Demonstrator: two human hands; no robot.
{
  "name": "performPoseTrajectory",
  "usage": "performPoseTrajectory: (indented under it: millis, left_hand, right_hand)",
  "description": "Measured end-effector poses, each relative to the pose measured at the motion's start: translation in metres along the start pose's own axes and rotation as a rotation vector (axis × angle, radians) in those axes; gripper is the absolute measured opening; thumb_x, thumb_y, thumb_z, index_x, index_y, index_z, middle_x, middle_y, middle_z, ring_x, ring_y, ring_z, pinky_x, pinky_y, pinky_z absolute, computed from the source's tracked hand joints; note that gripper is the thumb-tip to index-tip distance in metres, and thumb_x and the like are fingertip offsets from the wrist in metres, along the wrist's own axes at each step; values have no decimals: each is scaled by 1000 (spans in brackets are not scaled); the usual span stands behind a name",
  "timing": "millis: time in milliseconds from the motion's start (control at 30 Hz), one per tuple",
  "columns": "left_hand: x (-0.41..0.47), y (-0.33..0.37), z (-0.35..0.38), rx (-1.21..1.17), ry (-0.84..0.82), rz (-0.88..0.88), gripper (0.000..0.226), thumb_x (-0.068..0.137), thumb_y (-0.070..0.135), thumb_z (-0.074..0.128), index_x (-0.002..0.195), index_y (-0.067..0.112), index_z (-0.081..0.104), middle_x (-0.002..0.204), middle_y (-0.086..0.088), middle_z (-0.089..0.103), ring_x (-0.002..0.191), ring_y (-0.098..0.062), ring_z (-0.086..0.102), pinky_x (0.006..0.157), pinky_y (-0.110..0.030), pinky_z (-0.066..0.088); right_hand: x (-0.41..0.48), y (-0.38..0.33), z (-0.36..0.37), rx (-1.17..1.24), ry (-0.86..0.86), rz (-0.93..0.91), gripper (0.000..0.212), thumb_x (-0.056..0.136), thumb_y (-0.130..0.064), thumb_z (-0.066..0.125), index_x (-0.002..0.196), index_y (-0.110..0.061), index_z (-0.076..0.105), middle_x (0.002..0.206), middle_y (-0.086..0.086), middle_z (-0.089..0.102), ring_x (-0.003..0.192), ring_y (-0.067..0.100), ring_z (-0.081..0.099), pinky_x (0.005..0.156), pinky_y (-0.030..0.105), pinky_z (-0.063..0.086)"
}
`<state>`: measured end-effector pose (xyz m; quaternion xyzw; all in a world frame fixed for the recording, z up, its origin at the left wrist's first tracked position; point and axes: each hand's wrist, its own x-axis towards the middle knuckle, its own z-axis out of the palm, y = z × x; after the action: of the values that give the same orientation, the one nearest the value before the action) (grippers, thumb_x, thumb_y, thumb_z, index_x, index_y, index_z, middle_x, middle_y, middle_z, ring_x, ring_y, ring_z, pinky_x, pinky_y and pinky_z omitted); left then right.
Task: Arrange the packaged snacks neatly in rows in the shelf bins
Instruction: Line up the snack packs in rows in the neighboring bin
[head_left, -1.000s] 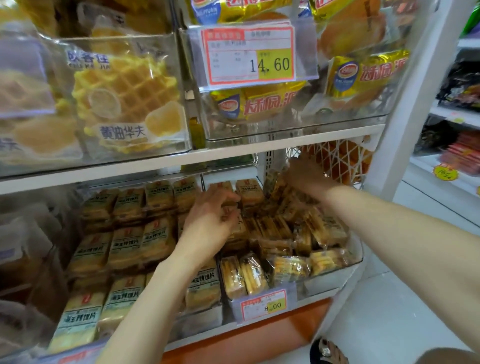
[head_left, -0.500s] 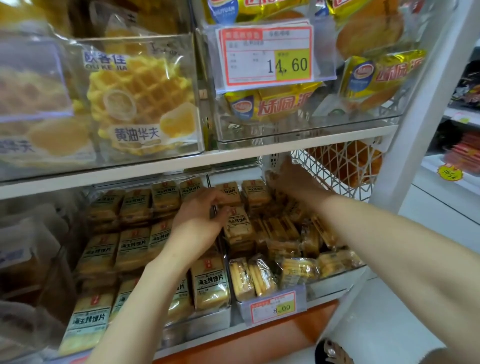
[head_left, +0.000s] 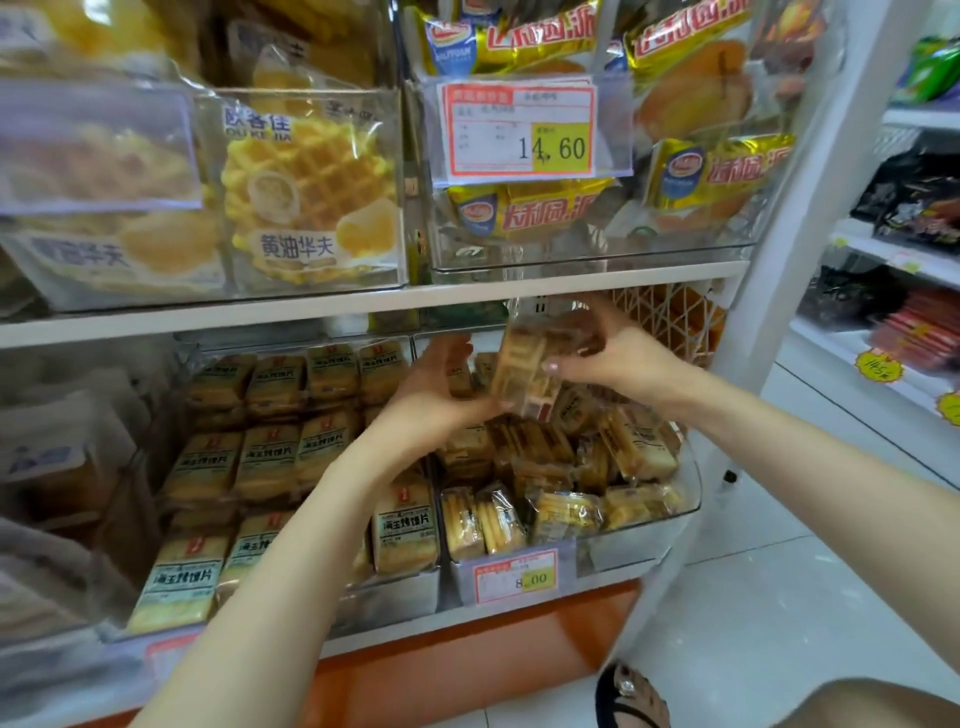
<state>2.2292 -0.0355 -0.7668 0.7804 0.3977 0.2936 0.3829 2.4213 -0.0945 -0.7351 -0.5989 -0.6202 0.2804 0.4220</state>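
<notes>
Above the right clear bin (head_left: 644, 535) on the lower shelf, both hands hold a clump of small wrapped snack packs (head_left: 524, 369). My right hand (head_left: 613, 358) grips the clump from the right side with fingers curled over its top. My left hand (head_left: 441, 395) cups it from below and the left. Beneath them the right bin holds a jumbled heap of the same packs (head_left: 561, 467). The left bin (head_left: 395, 592) holds packs with green labels (head_left: 260, 457) lying flat in tidy rows.
A shelf board (head_left: 363, 306) runs just above my hands. On it stand clear bins of waffle packs (head_left: 311, 187) and yellow cake bags (head_left: 530, 208), with a 14.60 price tag (head_left: 519, 130). An 8.00 tag (head_left: 514, 577) fronts the right bin. A white upright (head_left: 810, 218) stands to the right.
My right hand has come forward from the back of the right bin, lifting a clump of packs. My left hand left the packs it was touching and rose to support the clump.
</notes>
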Motion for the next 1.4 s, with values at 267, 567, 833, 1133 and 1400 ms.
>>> performPoseTrajectory:
  millis: [267, 567, 833, 1133, 1400]
  left_hand:
    - [-7, -7, -9, -62, -116, 6, 55, 68, 34, 80, 114, 26, 50, 106, 12, 61, 96, -1, 58, 76, -11, 43]
    - [2, -30, -37, 38, 318, -16, 57, 69, 22, 79, 117, 20, 48, 118, -2, 54, 104, -15, 55, 88, -29, 48]
    - [7, -54, -46, 126, 318, -63, 76, 54, 49, 73, 120, 23, 47, 122, -5, 51, 113, -22, 51, 96, -44, 46]
    - [10, -56, -44, 145, 313, -49, 66, 63, 42, 78, 118, 24, 47, 124, -4, 49, 119, -25, 47, 99, -46, 43]
    - [9, -47, -39, 139, 320, -37, 64, 68, 32, 78, 122, 17, 48, 122, -5, 48, 116, -24, 48, 99, -45, 44]
  right_hand:
    - [-13, 27, 13, 221, -106, -1, 74, 69, -19, 79, 131, -32, 40, 117, -6, 60, 112, 10, 57, 94, 23, 46]
    - [15, 65, 11, -833, -236, 90, 41, 83, -30, 68, 122, -33, 58, 133, -8, 51, 118, 16, 50, 88, 20, 42]
    - [36, 68, 14, -978, -500, 144, 59, 80, -33, 70, 133, -32, 46, 148, -3, 34, 132, 22, 36, 105, 33, 33]
    - [45, 67, 20, -1080, -607, 230, 86, 71, -35, 75, 141, -36, 26, 143, 0, 36, 119, 24, 46, 93, 38, 47]
    - [43, 72, 24, -965, -608, 211, 90, 72, -23, 76, 143, -29, 21, 132, -1, 50, 99, 16, 55, 75, 27, 51]
